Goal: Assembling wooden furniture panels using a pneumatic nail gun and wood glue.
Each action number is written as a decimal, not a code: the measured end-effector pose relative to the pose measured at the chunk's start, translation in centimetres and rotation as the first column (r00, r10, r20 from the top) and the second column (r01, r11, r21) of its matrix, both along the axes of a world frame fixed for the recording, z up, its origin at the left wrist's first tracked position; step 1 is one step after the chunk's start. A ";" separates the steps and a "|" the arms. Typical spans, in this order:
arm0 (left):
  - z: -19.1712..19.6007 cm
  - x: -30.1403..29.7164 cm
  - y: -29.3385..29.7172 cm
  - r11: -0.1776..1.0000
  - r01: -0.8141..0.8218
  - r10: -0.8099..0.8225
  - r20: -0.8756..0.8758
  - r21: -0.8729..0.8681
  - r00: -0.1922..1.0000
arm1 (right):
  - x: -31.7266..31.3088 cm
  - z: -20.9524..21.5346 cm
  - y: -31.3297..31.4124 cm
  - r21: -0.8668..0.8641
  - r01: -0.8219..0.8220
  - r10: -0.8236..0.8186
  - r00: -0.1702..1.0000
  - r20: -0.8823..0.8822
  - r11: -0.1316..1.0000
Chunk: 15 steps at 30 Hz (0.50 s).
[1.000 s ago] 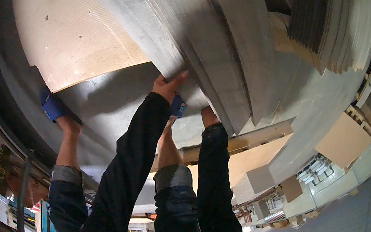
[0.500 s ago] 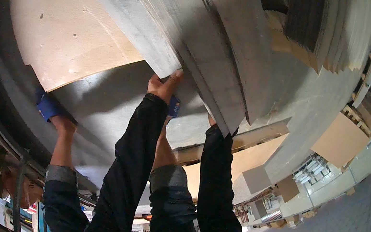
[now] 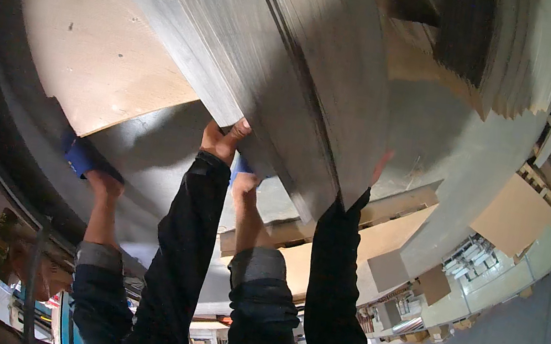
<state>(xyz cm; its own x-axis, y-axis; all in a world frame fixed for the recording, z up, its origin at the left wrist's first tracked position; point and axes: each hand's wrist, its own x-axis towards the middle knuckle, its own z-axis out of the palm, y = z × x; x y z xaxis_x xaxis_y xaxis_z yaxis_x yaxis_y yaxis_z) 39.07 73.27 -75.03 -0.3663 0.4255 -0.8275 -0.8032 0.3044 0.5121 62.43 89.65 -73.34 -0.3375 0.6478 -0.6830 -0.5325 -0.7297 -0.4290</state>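
A big grey board (image 3: 285,65) fills the top of the view. It is the front one of a thick stack of boards (image 3: 402,98) that lean close together. It is wide and flat, and it looks stiff and heavy, too big for one person to lift alone. Its face looks smooth, so it may slide in the fingers. The safest place to take it looks like the bottom edge, with hands set well apart.

Behind it, on the left, leans a brown board (image 3: 93,49).

Two arms in black sleeves come up from below. The left hand (image 3: 223,138) is at the bottom corner of the grey board, fingers pressed up on its edge, thumb spread. The right hand (image 3: 378,168) is mostly hidden behind the board edge; only a bit of finger shows, so I cannot tell how it grips.

Another person's hands in blue gloves help. One gloved hand (image 3: 83,157) is under the left part, and the other gloved hand (image 3: 244,167) is between the black sleeves.
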 end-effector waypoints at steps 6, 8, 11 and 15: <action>0.3 -2.4 -2.9 0.992 0.018 -0.027 -0.070 -0.127 0.997 | -1.0 -2.5 -5.0 -0.021 -0.046 0.051 0.929 0.367 0.999; -0.6 -1.8 -3.5 0.985 0.008 -0.020 -0.068 -0.172 0.997 | -0.3 -2.4 -5.8 -0.016 -0.044 0.046 0.887 0.460 0.999; -0.7 -0.3 -2.9 0.981 0.035 -0.057 -0.112 -0.190 0.992 | 4.8 -5.1 -7.6 0.068 -0.167 0.077 0.730 0.679 0.984; 2.0 -4.6 -4.3 0.961 -0.011 -0.043 -0.188 -0.278 0.981 | 2.2 -6.0 -10.5 0.059 -0.204 0.102 0.694 0.713 0.977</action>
<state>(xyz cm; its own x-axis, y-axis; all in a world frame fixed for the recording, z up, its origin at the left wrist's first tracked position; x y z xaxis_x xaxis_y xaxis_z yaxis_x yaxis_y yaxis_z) 34.45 68.99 -72.99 -0.5233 0.1976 -0.8289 -0.6928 0.4677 0.5489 64.63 79.13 -79.34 0.1054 0.7258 -0.6798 0.0751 -0.6875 -0.7223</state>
